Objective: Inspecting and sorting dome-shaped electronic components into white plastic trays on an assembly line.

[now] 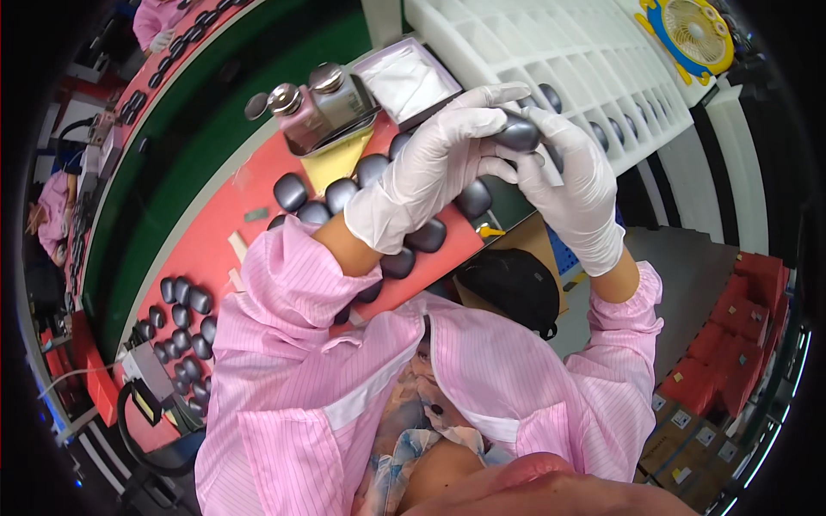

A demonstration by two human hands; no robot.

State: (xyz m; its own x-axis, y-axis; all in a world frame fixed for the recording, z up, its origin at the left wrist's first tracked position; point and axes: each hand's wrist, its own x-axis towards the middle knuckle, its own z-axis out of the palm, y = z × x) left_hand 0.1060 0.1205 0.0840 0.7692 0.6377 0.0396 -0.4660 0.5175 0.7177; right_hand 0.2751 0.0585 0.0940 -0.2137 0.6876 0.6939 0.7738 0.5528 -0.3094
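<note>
Red bench [206, 230], strewn with rounded cases [291, 191], curved away at left.

Left hand [434, 168] and right hand [575, 176], both gloved, pinched one dark grey case [519, 133] between them, just before the white divided tray [482, 43]; light, even fingertip pressure seemed wisest for its smooth, softly gleaming, rounded shell.

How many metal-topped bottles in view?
2: a pink bottle and a grey bottle just right of it, both left of the boxed white sheets. The metal disc left of the pink one may be a lid; others could be hidden.
</note>
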